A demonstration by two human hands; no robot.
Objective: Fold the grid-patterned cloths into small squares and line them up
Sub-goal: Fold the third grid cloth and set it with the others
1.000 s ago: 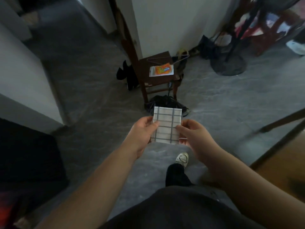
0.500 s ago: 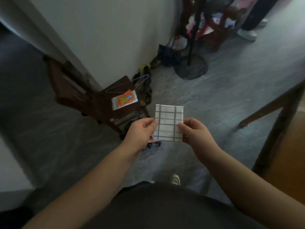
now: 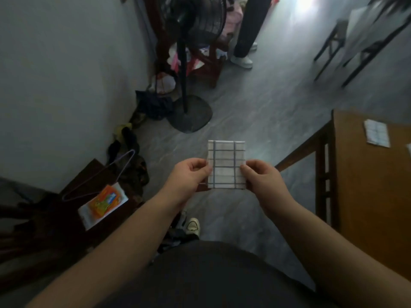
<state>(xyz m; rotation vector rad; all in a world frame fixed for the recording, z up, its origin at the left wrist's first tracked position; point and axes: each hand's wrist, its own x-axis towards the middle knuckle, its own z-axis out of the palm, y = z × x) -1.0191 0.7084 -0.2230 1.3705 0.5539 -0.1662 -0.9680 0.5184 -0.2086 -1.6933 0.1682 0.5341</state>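
The person stands over the grey floor (image 3: 255,121) holding a folded grid-patterned cloth (image 3: 226,164) out in front of the body, in the air and above nothing but floor. The left hand (image 3: 188,178) has its grip clamped on the cloth's left edge, thumb and curled fingers pinching it. The right hand (image 3: 265,178) grips the right edge the same way. The cloth is a small, flat, nearly square packet, white with dark lines, and its upper half rises clear above both hands. To the right is the wooden desk (image 3: 367,207), and a second folded cloth (image 3: 377,132) lies flat near its far edge, well apart from the one being held. Left of the arms, a dark wooden chair (image 3: 73,221) carries an orange packet (image 3: 103,202) and a thin wire hanger (image 3: 100,174). Beyond the hands a standing fan's round base (image 3: 193,114) rests on the floor near the wall, with dark clutter just beside it. Further back, another person's dark trouser leg and white shoe (image 3: 242,61) are visible. The holder's own pale shoe (image 3: 193,225) shows below the cloth.
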